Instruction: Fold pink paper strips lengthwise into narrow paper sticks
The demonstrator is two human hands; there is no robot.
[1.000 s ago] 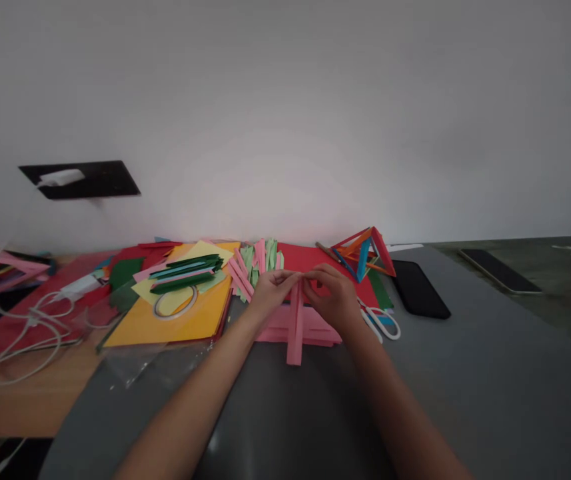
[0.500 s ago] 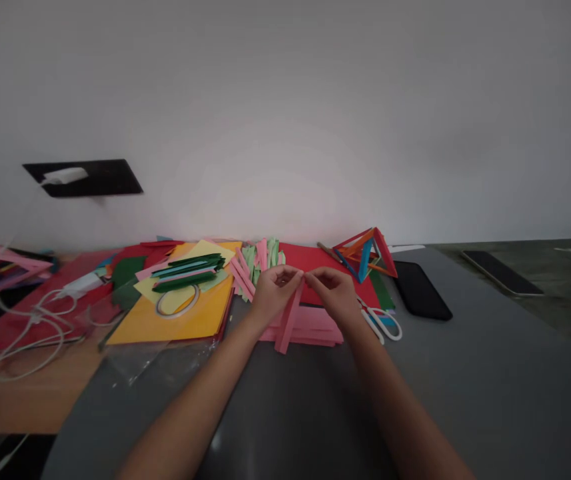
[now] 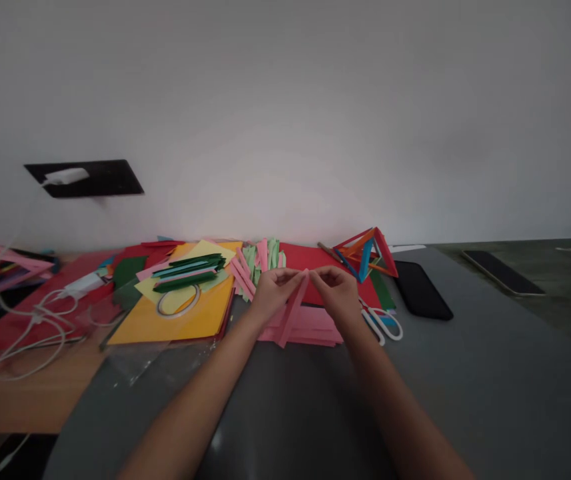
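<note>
A narrow pink paper strip [image 3: 293, 312] hangs slantwise between my hands, its upper end pinched at the fingertips. My left hand [image 3: 276, 291] is closed on that end from one side. From the other side, my right hand [image 3: 336, 291] closes on it too, thumb and finger together. Below and behind the strip lies a stack of pink paper [image 3: 315, 327] on the grey table. Red paper [image 3: 310, 257] lies farther back, partly covered by my hands. White-handled scissors [image 3: 384, 325] rest just right of my right hand.
To the left, a tape roll [image 3: 178, 301] and dark green folded strips [image 3: 188, 272] lie on yellow paper [image 3: 165, 328]. Pink and light green strips [image 3: 251, 267] are heaped behind. At right stand a coloured paper frame [image 3: 368, 253] and a black phone [image 3: 422, 290]. A white cable [image 3: 40, 317] coils far left.
The fingertips have shifted slightly at the strip's upper end, and that end now shows between them. The strip's lower end has risen a little and leans more.
</note>
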